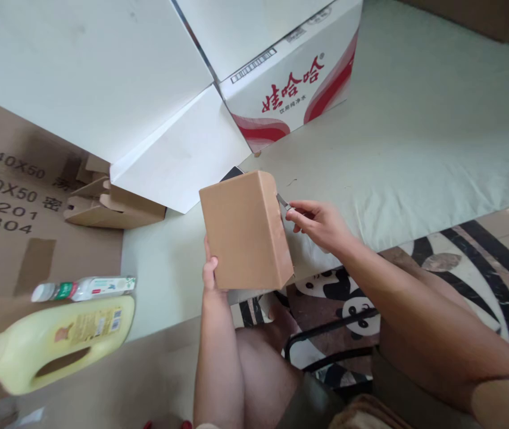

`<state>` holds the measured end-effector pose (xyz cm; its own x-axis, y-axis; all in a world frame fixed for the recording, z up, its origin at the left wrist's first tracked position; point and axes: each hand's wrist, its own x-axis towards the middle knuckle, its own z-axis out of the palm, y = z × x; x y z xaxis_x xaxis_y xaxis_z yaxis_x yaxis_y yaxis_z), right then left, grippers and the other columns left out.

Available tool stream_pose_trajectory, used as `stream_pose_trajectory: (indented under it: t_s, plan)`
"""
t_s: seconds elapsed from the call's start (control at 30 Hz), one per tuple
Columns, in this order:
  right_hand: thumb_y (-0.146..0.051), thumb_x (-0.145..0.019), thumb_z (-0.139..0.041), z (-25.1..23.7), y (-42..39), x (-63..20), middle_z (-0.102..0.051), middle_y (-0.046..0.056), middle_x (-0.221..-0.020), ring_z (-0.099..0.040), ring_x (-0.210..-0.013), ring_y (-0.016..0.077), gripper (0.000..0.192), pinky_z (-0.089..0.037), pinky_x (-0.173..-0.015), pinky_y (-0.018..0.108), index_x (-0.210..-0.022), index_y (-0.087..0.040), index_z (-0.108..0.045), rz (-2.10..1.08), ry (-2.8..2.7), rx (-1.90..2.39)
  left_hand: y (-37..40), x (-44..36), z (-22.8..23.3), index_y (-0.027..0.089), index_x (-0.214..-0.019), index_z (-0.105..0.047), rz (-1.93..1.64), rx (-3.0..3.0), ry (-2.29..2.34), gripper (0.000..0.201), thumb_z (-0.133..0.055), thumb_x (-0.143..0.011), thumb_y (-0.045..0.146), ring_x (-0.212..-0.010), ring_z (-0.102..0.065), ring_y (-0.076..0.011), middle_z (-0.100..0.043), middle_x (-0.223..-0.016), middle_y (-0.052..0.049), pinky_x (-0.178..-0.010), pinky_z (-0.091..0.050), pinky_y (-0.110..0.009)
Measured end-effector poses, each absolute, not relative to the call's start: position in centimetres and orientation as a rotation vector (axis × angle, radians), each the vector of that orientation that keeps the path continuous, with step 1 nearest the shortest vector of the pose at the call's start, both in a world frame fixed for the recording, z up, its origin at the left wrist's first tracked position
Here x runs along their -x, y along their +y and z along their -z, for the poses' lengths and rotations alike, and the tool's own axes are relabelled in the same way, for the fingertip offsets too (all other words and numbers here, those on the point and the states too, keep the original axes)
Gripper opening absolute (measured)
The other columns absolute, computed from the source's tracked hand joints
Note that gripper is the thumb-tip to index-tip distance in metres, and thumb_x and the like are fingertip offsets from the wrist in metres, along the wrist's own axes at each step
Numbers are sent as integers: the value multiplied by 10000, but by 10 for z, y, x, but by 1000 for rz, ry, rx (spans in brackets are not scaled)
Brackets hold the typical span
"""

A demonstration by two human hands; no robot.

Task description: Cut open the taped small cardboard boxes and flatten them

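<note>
A small brown cardboard box (239,232) is held up at a tilt over the pale green cloth of the table. My left hand (210,275) grips it at the lower left, thumb on the front face and the other fingers mostly hidden behind. In my right hand (319,223), a small knife (283,201) with a metal blade is pinched between thumb and fingers. Its blade lies at the box's right edge, where the cardboard looks rough. Whether the tip is inside the cardboard I cannot tell. A dark flat object (231,173) peeks out behind the box.
A white carton with red lettering (299,98) and a larger white box (66,65) stand at the back. At left are a folded cardboard insert (120,205), a clear bottle (89,288), a yellow jug (71,336) and a big brown carton (8,238). Below lies a panda-patterned mat (356,316).
</note>
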<state>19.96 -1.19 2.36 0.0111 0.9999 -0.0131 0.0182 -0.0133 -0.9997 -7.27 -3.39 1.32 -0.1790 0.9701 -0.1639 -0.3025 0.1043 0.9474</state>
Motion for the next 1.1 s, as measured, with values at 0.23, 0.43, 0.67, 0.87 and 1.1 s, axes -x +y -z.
stream_pose_trajectory:
  t_s: [0.23,0.43,0.67,0.87,1.1]
  plan:
    - [-410,-907,-531,-35,-14,-208,-637,2,-698,-596,-601,139,297,-426,-614,281,-881,-194,-733,-1160,-1375,1207,-35,77,-13,197,-876,-714,-1329,-521,1255,419,-759,-542,446,-696,-713,-245,-773,-786,-38,-648,-556,-339]
    - [-375,-897,-554,-34,-10,-216,-555,26,-749,-566,-740,177,262,-430,-733,312,-946,-184,-726,-940,-1529,1212,-33,73,-18,194,-797,-704,-1327,-507,1268,407,-787,-481,438,-666,-714,-246,-773,-753,-30,-602,-565,-342]
    - [-406,-994,-346,-42,-11,-223,-599,28,-770,-542,-719,201,376,-391,-697,325,-1189,-200,-592,-1147,-1441,1391,-41,70,-22,206,-823,-710,-1266,-510,1248,446,-783,-510,516,-680,-718,-269,-784,-799,-32,-588,-575,-379]
    - [-346,-937,-389,-51,-11,-223,-469,-16,-634,-427,-606,140,242,-288,-624,300,-733,-224,-436,-1108,-1592,1333,-40,75,-20,209,-781,-718,-1260,-527,1315,484,-819,-438,534,-681,-712,-248,-786,-800,-25,-605,-602,-378]
    - [-380,-945,-417,-51,-13,-224,-399,-41,-607,-365,-570,111,270,-258,-623,288,-730,-217,-432,-1088,-1627,1279,-35,81,-18,202,-719,-714,-1287,-626,1315,450,-825,-433,531,-669,-689,-224,-775,-762,-33,-579,-575,-331]
